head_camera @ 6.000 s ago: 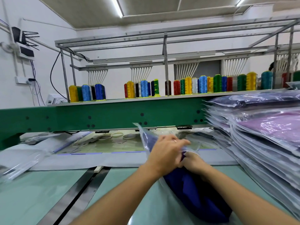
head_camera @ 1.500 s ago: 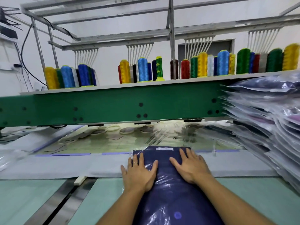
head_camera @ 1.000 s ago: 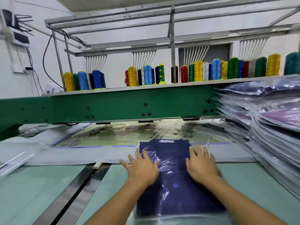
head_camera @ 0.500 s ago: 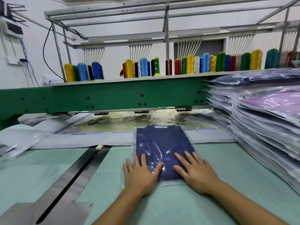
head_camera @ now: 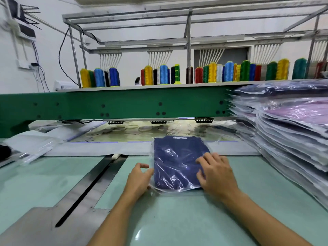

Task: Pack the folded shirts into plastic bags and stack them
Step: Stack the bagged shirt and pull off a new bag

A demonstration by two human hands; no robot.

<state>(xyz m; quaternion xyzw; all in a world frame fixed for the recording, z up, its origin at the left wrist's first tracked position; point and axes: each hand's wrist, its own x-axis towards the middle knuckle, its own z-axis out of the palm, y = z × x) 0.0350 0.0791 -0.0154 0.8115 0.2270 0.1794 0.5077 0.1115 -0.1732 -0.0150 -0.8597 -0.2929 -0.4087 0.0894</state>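
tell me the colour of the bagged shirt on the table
Dark navy blue shirt, clearest in the head view.

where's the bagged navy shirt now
Head view, centre: the bagged navy shirt lies on the table, left hand at its left edge, right hand on top.

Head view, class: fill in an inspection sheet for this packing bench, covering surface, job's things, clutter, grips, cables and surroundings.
Surface: pale green table, with a slotted metal strip set into its left part.
Job's things: navy bagged shirt lying flat on the table; tall stack of bagged shirts at right.
Clutter: loose clear bags at far left.
Grips: left hand touches the bagged shirt's left edge; right hand rests on its right side, fingers loosely bent.
Cables: black cable loops down by the left wall.
Surroundings: green beam across the table, thread cones on the shelf above, metal frame overhead.
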